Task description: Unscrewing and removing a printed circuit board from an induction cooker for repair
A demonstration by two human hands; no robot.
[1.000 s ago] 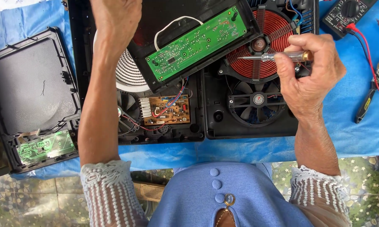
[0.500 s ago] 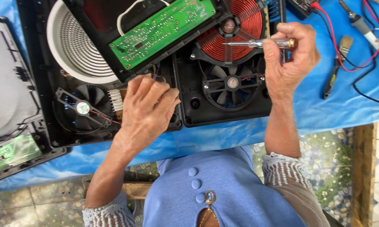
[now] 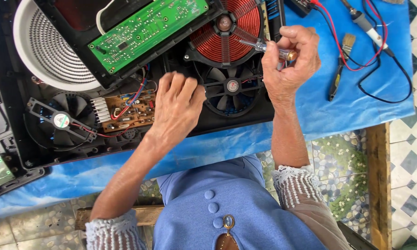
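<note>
— Since the frame from 1 second back, what has shifted?

— Back then the left hand [image 3: 178, 104] was raised over the top of the cooker; half a second later it had dropped beside the brown circuit board [image 3: 127, 111], and it lies in that place now. The right hand [image 3: 292, 62] has kept its grip on the screwdriver [image 3: 264, 46] throughout.

— How is the left hand set?

— Palm down, fingers loosely spread and curled onto the black cooker housing [image 3: 245, 121], between the brown board and the right-hand fan [image 3: 231, 86]. Whether the fingertips pinch anything I cannot tell; the back of the hand hides them.

— And the right?

— Closed round the screwdriver's clear handle, thumb and fingers pinching it. The metal tip points left over the red copper coil [image 3: 227, 28], just above the fan.

— What else lies in the opened cooker?

— 2 fans: 1 under the coil, the left-hand fan [image 3: 62, 121] with a round sticker. Above that sits a white ribbed disc [image 3: 49, 46]. A green circuit board [image 3: 146, 30] on its black panel is tilted across the middle.

— Around it?

— Everything rests on a blue sheet [image 3: 352, 106]. To the right lie a small brush [image 3: 340, 65] and a probe [image 3: 363, 21] with red and black leads.
</note>
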